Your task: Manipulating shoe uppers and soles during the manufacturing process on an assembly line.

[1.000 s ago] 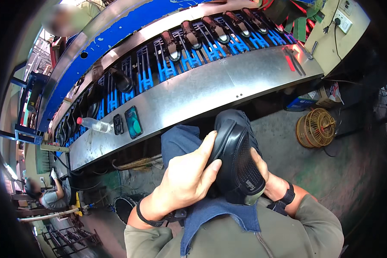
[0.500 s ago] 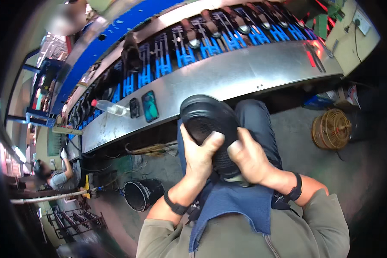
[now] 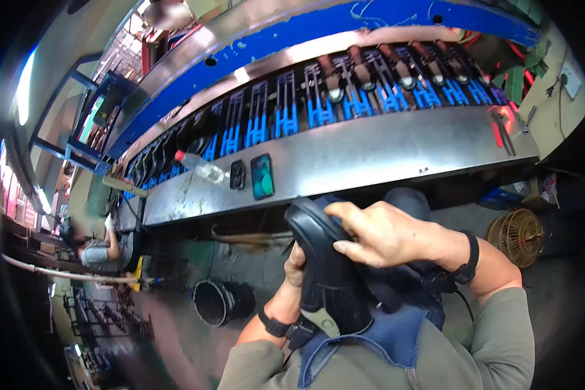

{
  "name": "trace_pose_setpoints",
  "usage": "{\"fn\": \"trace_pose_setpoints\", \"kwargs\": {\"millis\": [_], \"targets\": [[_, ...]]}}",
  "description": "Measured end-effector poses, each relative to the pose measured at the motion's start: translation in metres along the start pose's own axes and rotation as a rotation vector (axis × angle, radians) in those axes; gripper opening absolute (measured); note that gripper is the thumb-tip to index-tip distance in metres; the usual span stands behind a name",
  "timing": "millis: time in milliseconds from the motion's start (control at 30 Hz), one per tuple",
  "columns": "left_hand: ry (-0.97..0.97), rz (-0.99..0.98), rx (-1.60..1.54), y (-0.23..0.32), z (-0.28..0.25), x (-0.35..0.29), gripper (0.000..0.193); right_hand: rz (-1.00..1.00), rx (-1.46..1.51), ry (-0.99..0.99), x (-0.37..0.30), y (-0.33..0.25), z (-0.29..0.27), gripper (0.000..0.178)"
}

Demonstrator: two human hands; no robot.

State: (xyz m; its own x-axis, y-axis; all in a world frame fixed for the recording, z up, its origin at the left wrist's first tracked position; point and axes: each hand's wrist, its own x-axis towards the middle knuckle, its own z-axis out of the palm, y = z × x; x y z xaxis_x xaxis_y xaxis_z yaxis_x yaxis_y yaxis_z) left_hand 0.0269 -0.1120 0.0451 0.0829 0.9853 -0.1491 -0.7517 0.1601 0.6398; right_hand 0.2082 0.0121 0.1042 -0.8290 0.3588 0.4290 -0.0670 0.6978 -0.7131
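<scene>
A black shoe point(image 3: 335, 289) stands tilted over my lap, its toe toward the workbench and a pale grey-green piece point(image 3: 322, 321) showing at its near end. My left hand point(image 3: 295, 268) grips the shoe from its left side; most of those fingers are hidden behind it. Across the front part lies my right hand point(image 3: 387, 233), thumb and forefinger closed on the shoe's right edge near the sole. Beneath the shoe is a blue apron point(image 3: 396, 341) over my lap.
A metal workbench point(image 3: 370, 143) runs ahead, carrying a clear bottle point(image 3: 208, 170), a small black object point(image 3: 238, 175), a phone point(image 3: 262, 177) and red-handled pliers point(image 3: 498, 130). Behind it stand several blue brackets point(image 3: 286, 120). A black bucket point(image 3: 221, 302), a round wire fan cage point(image 3: 517, 237) and a person point(image 3: 101, 250) are farther off.
The shoe has turned and come lower, showing more of its side. My right hand has shifted from its near right side to across its front. The view has tilted up.
</scene>
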Motion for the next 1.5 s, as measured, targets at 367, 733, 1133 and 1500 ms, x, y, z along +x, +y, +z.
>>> {"fn": "trace_pose_setpoints", "kwargs": {"millis": [367, 733, 1133, 1500], "targets": [[-0.096, -0.085, 0.016, -0.028, -0.028, -0.007, 0.091, 0.080, -0.212, 0.069, -0.022, -0.013, 0.029, 0.052], [0.294, -0.141, 0.043, -0.008, -0.009, 0.055, 0.052, -0.191, -0.412, 0.052, -0.095, -0.006, 0.048, 0.089], [0.263, 0.267, 0.499, -0.048, -0.053, 0.078, 0.050, 0.869, 0.647, 0.386, -0.057, 0.145, 0.084, 0.043], [-1.239, -0.106, 1.878, 0.014, 0.005, 0.038, 0.008, 0.069, -0.311, -0.691, -0.052, 0.015, 0.024, 0.016]]}}
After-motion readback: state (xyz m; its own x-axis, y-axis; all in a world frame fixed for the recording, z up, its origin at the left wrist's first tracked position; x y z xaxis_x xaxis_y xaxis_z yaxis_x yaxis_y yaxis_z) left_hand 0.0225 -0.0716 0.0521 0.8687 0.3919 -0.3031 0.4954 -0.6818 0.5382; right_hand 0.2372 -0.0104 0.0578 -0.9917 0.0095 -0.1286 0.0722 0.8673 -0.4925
